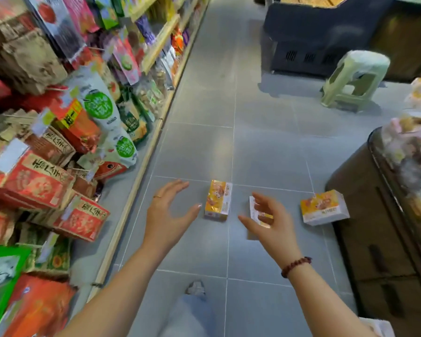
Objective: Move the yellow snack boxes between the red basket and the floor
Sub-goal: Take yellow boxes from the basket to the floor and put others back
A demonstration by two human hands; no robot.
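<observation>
Three yellow snack boxes lie on the grey tiled floor. One box lies between my hands. A second box is partly hidden behind my right hand. The third box lies further right, beside a dark counter. My left hand hovers left of the middle box with fingers spread, holding nothing. My right hand is spread with loosely bent fingers in front of the second box; I cannot tell if it touches it. No red basket is in view.
Shelves of snack bags and red boxes line the left side. A dark counter with packaged goods stands at right. A pale green plastic stool and a dark display unit stand farther back. My foot is below.
</observation>
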